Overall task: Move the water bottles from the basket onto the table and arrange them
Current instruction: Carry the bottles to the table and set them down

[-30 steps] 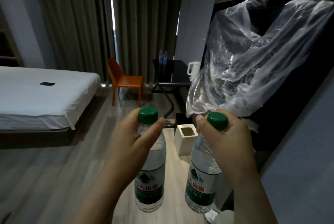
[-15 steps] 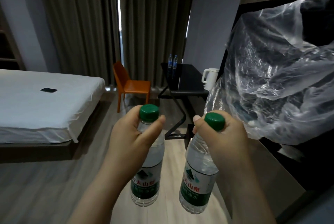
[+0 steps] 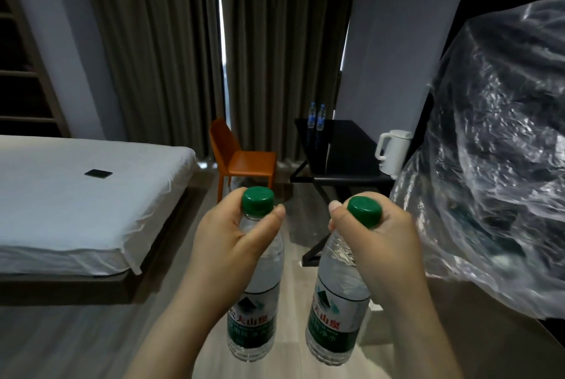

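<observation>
I hold two clear water bottles with green caps and green labels in front of me, above the wooden floor. My left hand [image 3: 226,241] grips the left bottle [image 3: 255,311] by its neck. My right hand [image 3: 376,241] grips the right bottle [image 3: 333,317] just under its cap. Both bottles hang upright, side by side and apart. Ahead stands a black table [image 3: 345,161] with two blue-labelled bottles [image 3: 316,115] at its far edge. No basket is in view.
A white kettle [image 3: 391,152] stands on the table's right end. An orange chair [image 3: 241,161] is left of the table. A white bed [image 3: 76,204] with a dark phone [image 3: 98,173] fills the left. Crinkled clear plastic [image 3: 495,180] bulges in from the right.
The view has swung and advanced toward the black table. The plastic has slid to the right edge and the white bin on the floor has left the frame. Both hands still hold their bottles.
</observation>
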Motion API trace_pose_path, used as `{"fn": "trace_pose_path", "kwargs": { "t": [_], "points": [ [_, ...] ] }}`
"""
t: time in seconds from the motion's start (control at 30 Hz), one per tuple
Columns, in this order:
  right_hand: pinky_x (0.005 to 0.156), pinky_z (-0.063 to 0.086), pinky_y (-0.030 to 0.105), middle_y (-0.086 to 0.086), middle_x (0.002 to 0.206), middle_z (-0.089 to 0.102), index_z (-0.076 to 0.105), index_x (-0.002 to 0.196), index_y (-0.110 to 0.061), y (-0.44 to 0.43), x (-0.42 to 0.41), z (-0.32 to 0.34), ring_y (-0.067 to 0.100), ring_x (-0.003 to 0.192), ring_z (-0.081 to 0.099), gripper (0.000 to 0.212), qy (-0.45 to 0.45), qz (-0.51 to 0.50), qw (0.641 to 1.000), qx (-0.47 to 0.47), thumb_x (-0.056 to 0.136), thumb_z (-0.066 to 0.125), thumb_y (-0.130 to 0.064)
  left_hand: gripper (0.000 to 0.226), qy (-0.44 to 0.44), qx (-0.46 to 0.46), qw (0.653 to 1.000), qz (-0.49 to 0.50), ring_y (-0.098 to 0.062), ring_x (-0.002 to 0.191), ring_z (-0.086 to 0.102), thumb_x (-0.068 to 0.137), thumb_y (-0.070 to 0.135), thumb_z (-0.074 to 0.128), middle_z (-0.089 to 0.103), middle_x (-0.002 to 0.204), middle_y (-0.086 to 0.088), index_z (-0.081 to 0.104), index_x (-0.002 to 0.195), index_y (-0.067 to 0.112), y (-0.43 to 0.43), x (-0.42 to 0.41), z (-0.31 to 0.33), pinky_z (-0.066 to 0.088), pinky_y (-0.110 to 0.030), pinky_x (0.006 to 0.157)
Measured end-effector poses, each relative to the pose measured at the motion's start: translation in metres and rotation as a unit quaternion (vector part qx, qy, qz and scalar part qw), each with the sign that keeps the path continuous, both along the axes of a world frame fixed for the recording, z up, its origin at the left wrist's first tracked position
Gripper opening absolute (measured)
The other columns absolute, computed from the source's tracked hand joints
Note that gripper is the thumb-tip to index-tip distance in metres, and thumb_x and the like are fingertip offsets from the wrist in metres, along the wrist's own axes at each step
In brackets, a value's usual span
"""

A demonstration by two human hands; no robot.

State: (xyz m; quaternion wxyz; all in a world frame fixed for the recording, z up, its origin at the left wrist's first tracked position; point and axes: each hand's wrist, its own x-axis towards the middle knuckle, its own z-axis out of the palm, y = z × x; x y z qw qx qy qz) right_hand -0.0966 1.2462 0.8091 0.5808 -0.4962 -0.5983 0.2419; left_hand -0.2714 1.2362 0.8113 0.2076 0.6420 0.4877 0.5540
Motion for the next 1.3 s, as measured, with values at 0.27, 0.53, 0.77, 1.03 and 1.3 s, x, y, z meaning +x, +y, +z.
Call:
{"fn": "trace_pose_path", "kwargs": {
  "t": [0.27,0.53,0.77,1.03,1.3],
  "points": [
    [0.049,0.039,0.015,0.009,0.065,0.058,0.059,0.066,-0.010,0.115,0.017,0.002,0.018,0.059,0.052,0.028,-0.011,-0.011,1.000,0.014,0.081,0.067,-0.032,0.011,-0.004,0.011,1.000,0.020,-0.006,0.078,0.061,0.084,0.029,0.063,0.066,0.084,0.009,0.065,0.082,0.019,0.114,0.014,0.001,0.045,-0.013,0.065],
    [0.049,0.037,0.015,0.010,0.064,0.056,0.057,0.066,-0.004,0.220,0.008,-0.008,0.012,0.054,0.047,0.032,-0.037,-0.022,0.999,-0.002,0.081,0.068,-0.030,0.011,-0.014,0.005,1.000,0.008,-0.008,0.078,0.062,0.087,0.029,0.064,0.066,0.081,0.005,0.065,0.080,0.020,0.226,0.008,-0.011,0.046,-0.018,0.064],
    [0.050,0.038,0.017,0.010,0.063,0.058,0.058,0.065,-0.006,0.335,-0.024,-0.004,0.020,0.060,0.054,0.030,-0.057,-0.044,0.997,0.000,0.080,0.068,-0.030,0.015,-0.024,0.009,1.000,-0.009,-0.012,0.077,0.061,0.087,0.028,0.064,0.065,0.079,0.000,0.063,0.079,0.015,0.345,-0.024,-0.010,0.045,-0.021,0.063],
    [0.055,0.042,0.032,0.013,0.063,0.059,0.058,0.068,-0.002,0.450,-0.063,-0.001,0.026,0.063,0.055,0.032,-0.064,-0.059,0.996,0.003,0.082,0.067,-0.029,0.016,-0.040,-0.015,0.999,-0.034,-0.013,0.075,0.061,0.086,0.032,0.064,0.065,0.079,-0.001,0.062,0.079,0.018,0.471,-0.058,-0.014,0.045,-0.021,0.063],
    [0.054,0.042,0.033,0.013,0.063,0.057,0.057,0.067,-0.003,0.556,-0.076,-0.010,0.028,0.063,0.055,0.033,-0.062,-0.059,0.996,-0.017,0.082,0.067,-0.031,0.010,-0.051,-0.036,0.997,-0.049,-0.008,0.079,0.062,0.085,0.030,0.064,0.067,0.082,0.004,0.064,0.080,0.021,0.575,-0.072,-0.025,0.045,-0.013,0.064]
  ]
}}
